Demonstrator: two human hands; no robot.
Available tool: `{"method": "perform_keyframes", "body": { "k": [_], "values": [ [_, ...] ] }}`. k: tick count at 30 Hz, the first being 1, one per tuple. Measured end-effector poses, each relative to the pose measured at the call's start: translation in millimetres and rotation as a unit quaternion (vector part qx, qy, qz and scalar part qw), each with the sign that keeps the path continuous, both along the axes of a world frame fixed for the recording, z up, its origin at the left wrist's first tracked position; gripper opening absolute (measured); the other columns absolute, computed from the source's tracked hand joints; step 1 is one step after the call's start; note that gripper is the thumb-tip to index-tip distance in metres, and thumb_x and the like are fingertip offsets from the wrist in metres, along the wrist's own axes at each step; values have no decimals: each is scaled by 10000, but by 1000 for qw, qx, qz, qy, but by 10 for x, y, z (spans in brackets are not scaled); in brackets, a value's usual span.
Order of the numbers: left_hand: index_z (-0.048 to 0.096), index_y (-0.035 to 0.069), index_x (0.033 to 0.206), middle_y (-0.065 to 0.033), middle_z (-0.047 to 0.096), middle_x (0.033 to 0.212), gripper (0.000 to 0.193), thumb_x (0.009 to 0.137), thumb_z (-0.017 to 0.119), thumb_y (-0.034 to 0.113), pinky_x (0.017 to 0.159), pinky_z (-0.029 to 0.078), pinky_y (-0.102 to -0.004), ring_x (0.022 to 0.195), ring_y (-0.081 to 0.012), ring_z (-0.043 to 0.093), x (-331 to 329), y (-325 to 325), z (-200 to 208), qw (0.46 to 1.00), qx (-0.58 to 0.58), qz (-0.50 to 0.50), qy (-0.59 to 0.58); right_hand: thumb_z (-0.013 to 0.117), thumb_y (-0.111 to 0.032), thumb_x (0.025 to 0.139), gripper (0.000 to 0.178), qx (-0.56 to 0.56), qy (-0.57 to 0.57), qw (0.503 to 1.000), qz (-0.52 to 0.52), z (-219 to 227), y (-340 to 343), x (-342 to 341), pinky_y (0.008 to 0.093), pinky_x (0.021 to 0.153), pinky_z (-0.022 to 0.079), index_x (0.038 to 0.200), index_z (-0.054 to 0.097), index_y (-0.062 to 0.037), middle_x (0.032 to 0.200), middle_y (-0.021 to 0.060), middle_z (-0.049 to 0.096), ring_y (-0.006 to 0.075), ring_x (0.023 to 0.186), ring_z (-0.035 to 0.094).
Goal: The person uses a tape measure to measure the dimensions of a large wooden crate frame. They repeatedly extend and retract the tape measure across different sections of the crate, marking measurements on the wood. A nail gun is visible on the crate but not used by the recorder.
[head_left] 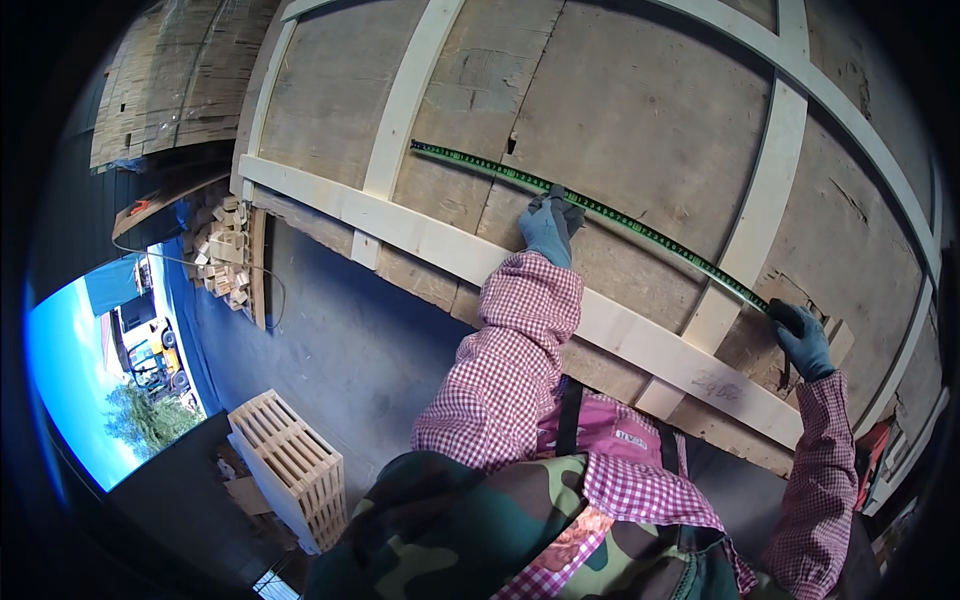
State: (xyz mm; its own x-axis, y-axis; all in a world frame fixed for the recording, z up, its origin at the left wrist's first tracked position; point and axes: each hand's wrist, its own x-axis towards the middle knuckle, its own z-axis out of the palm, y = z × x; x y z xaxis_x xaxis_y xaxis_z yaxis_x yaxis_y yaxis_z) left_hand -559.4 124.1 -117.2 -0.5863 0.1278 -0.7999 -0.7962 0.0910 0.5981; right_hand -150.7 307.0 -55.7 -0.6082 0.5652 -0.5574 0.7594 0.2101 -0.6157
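Note:
A green-and-black tape measure (650, 234) stretches slantwise over worn plywood boards, its far-left tip beside a pale upright strip (403, 110). My left hand (549, 226), in a blue-grey glove with dark fingertips, pinches the blade near its middle. At the right end my right hand (806, 342), gloved alike, is closed around the tape measure; its case is mostly hidden by the fingers. Under the blade runs a second pale strip (748, 240), and a small wooden block (838, 342) lies by my right hand. A long pale rail (640, 345) borders the boards on my side.
Stacked wooden sheets (180, 85) stand at the far left, above a pile of wood offcuts (222, 250). A slatted wooden crate (290, 460) sits on the grey floor (340, 330) at lower left. Through a bright doorway, a yellow vehicle (155, 360) shows outside.

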Motion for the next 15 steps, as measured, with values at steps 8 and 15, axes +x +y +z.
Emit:
{"method": "perform_keyframes", "body": {
  "k": [8, 15],
  "values": [
    [561, 86, 1231, -118, 640, 1053, 328, 936, 605, 223, 733, 571, -296, 861, -219, 645, -128, 7, -5, 1000, -22, 4, 8, 635, -106, 764, 446, 54, -30, 998, 20, 9, 37, 45, 338, 921, 467, 1209, 632, -128, 1095, 102, 637, 265, 1036, 609],
    [543, 73, 1238, -117, 653, 1071, 324, 954, 565, 228, 697, 572, -298, 852, -226, 666, -177, 6, -21, 998, -17, -51, 20, 641, -212, 810, 360, 82, -48, 994, 56, 21, 90, -12, 361, 875, 495, 1160, 653, -134, 1043, 114, 627, 279, 982, 627]
  ]
}}
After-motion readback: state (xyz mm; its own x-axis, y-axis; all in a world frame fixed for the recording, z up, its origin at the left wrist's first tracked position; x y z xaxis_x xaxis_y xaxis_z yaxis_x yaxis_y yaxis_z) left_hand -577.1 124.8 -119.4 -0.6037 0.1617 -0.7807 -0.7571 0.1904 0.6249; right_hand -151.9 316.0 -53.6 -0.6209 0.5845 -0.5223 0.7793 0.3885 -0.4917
